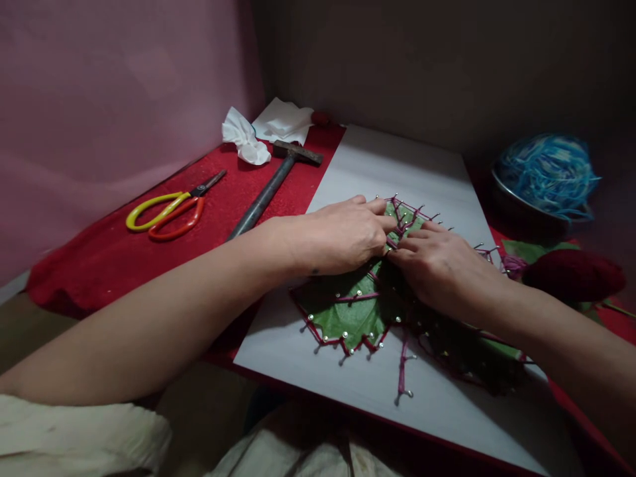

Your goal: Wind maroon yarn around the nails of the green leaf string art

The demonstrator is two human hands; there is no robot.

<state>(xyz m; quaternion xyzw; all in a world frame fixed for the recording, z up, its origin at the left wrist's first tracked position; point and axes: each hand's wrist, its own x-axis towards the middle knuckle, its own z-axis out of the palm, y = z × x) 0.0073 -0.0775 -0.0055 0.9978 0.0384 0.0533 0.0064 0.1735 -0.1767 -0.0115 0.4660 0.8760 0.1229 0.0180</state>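
Green leaf (pixel 355 311) lies under both hands (pixel 392 255)

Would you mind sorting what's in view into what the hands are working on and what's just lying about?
In hand: left hand, right hand, green leaf, nails, maroon thread, white board.
Lying about: scissors, hammer, tissues, blue yarn, dark red yarn.

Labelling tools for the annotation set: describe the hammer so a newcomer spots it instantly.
Start at the red cloth left of the white board. The hammer lies diagonally on it, dark metal head near the crumpled white tissue. Unlike the yellow-and-orange-handled scissors to its left, it is one long grey shaft with a crosswise head.
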